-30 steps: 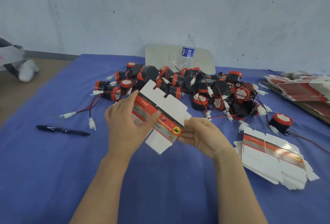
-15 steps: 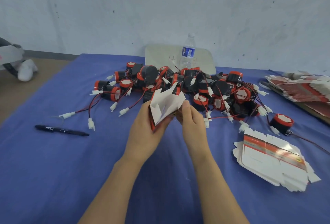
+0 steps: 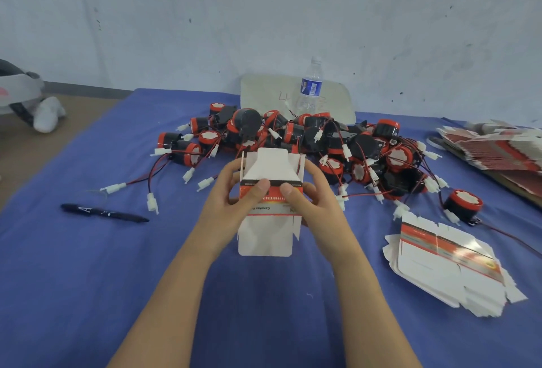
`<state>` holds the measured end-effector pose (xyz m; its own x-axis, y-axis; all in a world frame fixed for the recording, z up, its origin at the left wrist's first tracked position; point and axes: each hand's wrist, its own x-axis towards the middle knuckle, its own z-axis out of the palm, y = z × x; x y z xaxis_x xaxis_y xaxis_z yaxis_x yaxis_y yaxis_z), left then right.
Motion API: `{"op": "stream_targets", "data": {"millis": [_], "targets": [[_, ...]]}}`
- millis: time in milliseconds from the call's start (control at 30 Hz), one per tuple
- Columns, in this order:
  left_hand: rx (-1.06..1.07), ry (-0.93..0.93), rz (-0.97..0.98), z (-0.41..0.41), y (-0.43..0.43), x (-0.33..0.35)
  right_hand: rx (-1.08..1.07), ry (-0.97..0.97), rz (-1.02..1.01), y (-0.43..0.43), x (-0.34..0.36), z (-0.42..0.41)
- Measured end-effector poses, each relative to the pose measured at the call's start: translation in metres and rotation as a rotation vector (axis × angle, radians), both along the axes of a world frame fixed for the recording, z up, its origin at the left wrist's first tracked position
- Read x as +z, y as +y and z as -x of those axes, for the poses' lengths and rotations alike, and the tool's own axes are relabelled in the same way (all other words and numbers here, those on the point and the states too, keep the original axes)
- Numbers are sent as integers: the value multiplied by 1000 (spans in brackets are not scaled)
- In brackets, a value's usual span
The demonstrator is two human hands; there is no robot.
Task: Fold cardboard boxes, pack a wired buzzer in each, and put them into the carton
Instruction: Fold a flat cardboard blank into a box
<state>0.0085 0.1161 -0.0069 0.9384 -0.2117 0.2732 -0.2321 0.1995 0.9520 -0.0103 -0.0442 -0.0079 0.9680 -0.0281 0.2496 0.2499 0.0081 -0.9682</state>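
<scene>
Bottom centre: both forearms enter the frame. The left hand (image 3: 231,202) and right hand (image 3: 312,202) are each clamped on one cardboard box (image 3: 271,216), held mid-frame above the blue cloth (image 3: 88,279). Thumbs press side by side on the red printed band, and the fingers curl behind the side walls. The box is half-formed: a white tuck flap hangs open at the near end, another stands open at the far end, and the side flaps are splayed.

Risk 1: too much thumb pressure could dent the printed panel, while a slack grip could let the tube fall flat again.
Risk 2: closing the tuck flap before the side flaps would likely crumple its tongue.

Lower right: a loose, fanned stack of flat blanks (image 3: 445,268) lies near the right forearm. A careless sweep could scatter it.

Left: a black pen (image 3: 102,212), well apart, no concern.

Beyond the box: the pile of wired buzzers (image 3: 322,144), leads crossing.
Risk 3: lifting one buzzer may drag its neighbours by the tangled wires.

Upper centre: a water bottle (image 3: 311,89) stands just behind the pile and could be toppled by such a tug.

Carton not in view.
</scene>
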Motion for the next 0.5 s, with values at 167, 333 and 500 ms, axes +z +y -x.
{"op": "stream_targets", "data": {"millis": [167,333,500], "targets": [[-24,74,13,-4,2,-4,21,11,20,1,1,2],[-120,140,8,-2,0,-8,53,92,-62,-4,0,2],[-84,14,-146,2,-3,-5,1,351,-258,0,2,-4]]}}
